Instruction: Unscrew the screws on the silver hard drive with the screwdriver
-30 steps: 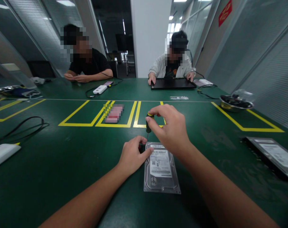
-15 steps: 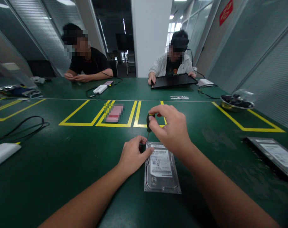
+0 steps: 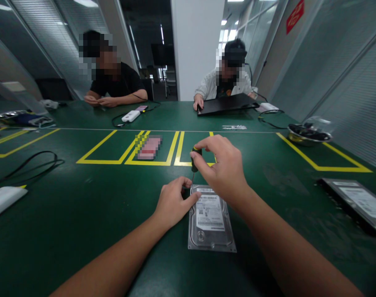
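A hard drive (image 3: 213, 239) with a white printed label lies flat on the green table in front of me. My left hand (image 3: 175, 200) grips its far left corner, the thumb on top and the fingers bent at the edge. My right hand (image 3: 221, 163) pinches the dark handle of a screwdriver (image 3: 195, 163) between thumb and fingers. The screwdriver stands nearly upright, its thin shaft pointing down at that same corner beside my left fingertips. Its tip is too small to make out.
Another hard drive (image 3: 358, 202) lies at the right, below a metal bowl (image 3: 310, 135) of dark items. A blurred pink phone-like object (image 3: 149, 147) sits among yellow tape marks. A white device (image 3: 5, 200) and cable are at left. Two people sit opposite; one holds a black panel (image 3: 226, 104).
My right fingers and the screwdriver handle have shifted very slightly. My left hand and the hard drive have stayed put. Across the table, the black panel has tilted a little.
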`<state>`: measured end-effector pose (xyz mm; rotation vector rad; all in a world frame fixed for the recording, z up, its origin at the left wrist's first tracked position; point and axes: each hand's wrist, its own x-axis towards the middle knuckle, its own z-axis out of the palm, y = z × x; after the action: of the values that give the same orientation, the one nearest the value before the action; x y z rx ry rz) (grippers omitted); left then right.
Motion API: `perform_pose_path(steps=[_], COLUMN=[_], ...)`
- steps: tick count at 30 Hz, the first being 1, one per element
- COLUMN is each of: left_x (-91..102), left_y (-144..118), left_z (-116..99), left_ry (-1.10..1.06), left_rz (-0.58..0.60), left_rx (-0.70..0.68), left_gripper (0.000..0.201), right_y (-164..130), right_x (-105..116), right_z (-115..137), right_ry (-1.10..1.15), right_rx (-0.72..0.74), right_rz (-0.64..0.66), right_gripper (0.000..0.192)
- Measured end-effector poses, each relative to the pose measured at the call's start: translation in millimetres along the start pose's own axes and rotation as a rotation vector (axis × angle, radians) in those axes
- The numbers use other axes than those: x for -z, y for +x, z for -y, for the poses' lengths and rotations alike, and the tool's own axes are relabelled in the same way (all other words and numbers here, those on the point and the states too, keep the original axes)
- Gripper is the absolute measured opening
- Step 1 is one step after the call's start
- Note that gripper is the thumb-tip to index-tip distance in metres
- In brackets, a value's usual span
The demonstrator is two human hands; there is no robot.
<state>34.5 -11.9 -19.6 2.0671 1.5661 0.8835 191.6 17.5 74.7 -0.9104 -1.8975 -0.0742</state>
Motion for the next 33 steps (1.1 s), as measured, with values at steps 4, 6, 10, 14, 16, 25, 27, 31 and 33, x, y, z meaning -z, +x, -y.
perform_pose_path(steps=[4,6,10,14,16,25,27,31,33], left_x=[0.5,0.6,0.6,0.8,1.0,0.0,-0.2,0.6,1.0], left_y=[0.4,0.3,-0.3,0.1,0.8,1.0,0.7,0.2,0.1], left_z=[-0.9,-1.0,-1.0,-1.5,-2.0,-0.5,0.0,-0.4,-1.0], left_ry=[-0.003,-0.002,0.003,0.005,0.008,0.013,0.008,0.001,0.005], left_rz=[0.003,0.000,0.000,-0.002,-0.001,-0.007,-0.007,-0.003,0.000], left_rx=[0.002,0.006,0.011,0.003,0.002,-0.005,-0.008,-0.004,-0.004], left_gripper=[0.024,0.024,0.025,0.025,0.024,0.023,0.023,0.024,0.024], right_y=[-0.1,0.3,1.0,0.1,-0.5,-1.6,-2.2,-3.4,-3.6], right_x=[-0.6,-0.9,-1.9,-3.0,-3.5,-5.4,-5.5,-5.7,-5.5], right_z=[0.4,0.9,0.4,-1.0,-1.4,-1.7,-2.5,-4.9,-5.7], right_ry=[0.004,0.012,0.030,0.049,0.058,0.138,0.129,0.104,0.094], right_rx=[0.002,0.008,0.027,0.041,0.038,0.042,0.023,0.002,0.012], right_rz=[-0.031,-0.040,-0.043,-0.061,-0.069,-0.028,-0.027,-0.038,-0.025], right_gripper=[0.002,0.003,0.005,0.005,0.005,0.007,0.008,0.017,0.019])
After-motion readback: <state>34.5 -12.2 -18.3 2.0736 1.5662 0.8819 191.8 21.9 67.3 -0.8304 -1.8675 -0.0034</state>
